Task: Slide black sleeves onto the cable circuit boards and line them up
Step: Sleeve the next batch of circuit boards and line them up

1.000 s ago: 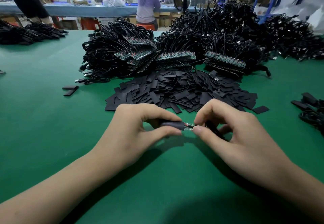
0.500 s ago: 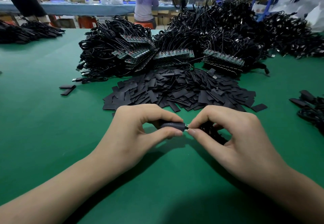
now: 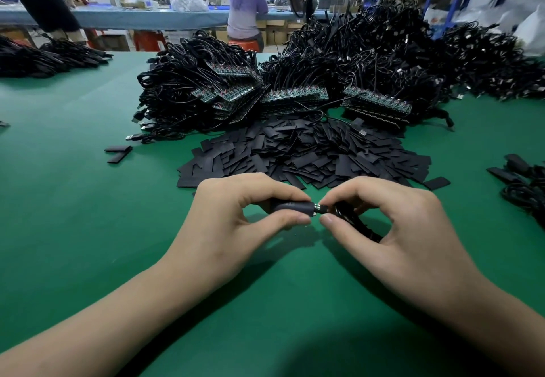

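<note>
**Sleeve almost fully over board, both hands pinching**

Left hand (image 3: 236, 217) pinches black sleeve (image 3: 290, 207) between thumb and forefinger, dead centre, just above green table (image 3: 88, 229). Right hand (image 3: 392, 229) pinches cable (image 3: 354, 220) at the sleeve's 3 o'clock end. A sliver of circuit board (image 3: 318, 208) shows between them. Loose sleeve pile (image 3: 309, 155) at 12 o'clock, cable bundles (image 3: 236, 90) beyond it.
</note>
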Tool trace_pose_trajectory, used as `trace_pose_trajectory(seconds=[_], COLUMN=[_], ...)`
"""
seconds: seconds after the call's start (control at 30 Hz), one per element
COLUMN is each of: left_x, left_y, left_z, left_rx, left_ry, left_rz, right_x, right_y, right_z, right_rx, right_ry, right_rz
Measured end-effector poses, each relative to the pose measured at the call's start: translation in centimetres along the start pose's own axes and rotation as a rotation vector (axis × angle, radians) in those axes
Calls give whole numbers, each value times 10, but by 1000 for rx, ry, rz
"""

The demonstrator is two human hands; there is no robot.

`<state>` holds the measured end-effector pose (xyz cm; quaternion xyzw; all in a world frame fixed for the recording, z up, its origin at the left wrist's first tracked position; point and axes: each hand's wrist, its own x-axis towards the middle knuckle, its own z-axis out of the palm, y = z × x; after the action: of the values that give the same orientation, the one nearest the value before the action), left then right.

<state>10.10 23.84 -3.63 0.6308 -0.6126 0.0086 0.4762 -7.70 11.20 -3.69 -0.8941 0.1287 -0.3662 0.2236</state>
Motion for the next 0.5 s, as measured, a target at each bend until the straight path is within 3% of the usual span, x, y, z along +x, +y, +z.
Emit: trace_pose_trajectory(seconds=[0.3,0.5], left_x=[-1,1], left_y=[-1,-1], left_z=[0,-1], left_rx=[22,46], left_ry=[-47,-1], left_rz=[69,66], right_x=[-2,0], right_y=[-2,-8], right_z=[0,1], right_rx=[-71,73], right_ry=[-27,-18], right_rz=[-44,102])
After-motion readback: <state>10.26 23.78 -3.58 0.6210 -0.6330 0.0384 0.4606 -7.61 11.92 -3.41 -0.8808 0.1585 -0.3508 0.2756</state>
